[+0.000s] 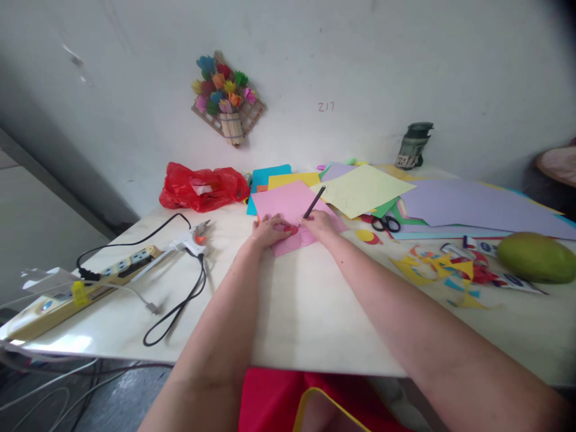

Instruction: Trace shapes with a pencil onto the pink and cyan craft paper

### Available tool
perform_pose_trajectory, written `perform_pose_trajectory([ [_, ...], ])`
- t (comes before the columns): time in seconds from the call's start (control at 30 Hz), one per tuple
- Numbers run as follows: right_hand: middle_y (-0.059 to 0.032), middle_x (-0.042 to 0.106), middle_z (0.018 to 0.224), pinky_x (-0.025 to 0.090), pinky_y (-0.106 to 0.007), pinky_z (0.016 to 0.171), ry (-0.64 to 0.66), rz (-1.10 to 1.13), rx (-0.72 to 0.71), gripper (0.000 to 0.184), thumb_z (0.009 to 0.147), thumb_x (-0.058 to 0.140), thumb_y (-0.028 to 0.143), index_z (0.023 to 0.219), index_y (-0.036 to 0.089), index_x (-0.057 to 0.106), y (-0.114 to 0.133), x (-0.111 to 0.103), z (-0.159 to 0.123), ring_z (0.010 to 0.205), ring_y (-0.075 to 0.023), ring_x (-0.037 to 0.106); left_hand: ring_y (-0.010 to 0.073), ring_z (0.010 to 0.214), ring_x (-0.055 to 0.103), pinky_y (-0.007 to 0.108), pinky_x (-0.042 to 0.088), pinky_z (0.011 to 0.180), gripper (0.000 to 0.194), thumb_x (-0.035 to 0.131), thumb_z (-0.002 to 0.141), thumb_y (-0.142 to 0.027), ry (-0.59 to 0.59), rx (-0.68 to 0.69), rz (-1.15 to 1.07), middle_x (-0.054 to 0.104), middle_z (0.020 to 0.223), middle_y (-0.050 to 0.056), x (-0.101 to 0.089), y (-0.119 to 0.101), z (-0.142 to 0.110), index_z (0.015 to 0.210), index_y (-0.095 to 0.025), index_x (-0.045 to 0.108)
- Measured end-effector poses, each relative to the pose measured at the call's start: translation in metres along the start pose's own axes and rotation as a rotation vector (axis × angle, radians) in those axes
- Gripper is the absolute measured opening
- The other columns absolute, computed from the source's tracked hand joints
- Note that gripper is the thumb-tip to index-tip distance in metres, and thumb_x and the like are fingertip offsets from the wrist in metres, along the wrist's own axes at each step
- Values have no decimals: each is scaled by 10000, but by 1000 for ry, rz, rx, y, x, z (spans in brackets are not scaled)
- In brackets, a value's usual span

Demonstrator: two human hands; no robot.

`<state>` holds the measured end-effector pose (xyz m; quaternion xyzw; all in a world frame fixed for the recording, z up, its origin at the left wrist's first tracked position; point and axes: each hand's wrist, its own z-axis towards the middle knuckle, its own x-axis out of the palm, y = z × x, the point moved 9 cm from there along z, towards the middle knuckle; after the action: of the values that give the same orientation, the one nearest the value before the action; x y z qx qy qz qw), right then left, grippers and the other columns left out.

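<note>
Midway along the white table (306,312), a rectangular pink paper sheet (285,201) lies beneath the left hand (270,230), spread flat, touching a small red paper piece (294,229); the right hand (319,223) pinches a slim black pen (314,201). Far wall (360,66) writing (326,107) reads "Z17" or "217".

Wht wall (360,54) bhd wht tbl (306,318); gry flr (128,405)

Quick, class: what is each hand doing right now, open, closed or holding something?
Left hand: open, resting on pink paper at a small red piece.
Right hand: closed, holding a dark pencil.
</note>
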<state>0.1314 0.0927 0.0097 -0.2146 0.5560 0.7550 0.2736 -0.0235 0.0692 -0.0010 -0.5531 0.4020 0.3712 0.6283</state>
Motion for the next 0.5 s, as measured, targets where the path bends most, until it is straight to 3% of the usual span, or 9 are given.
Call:
perform_pose_trajectory([
  [0.5, -77, 679, 803, 463, -246, 686, -22, 182, 0, 218, 680, 591, 316, 798, 150, 667, -6, 0, 1, 771, -165, 620, 265, 1284, 188, 515, 88, 1008, 398, 504, 636, -650, -1, 19, 20, 359, 1343, -113, 0, 0, 1, 950, -419, 587],
])
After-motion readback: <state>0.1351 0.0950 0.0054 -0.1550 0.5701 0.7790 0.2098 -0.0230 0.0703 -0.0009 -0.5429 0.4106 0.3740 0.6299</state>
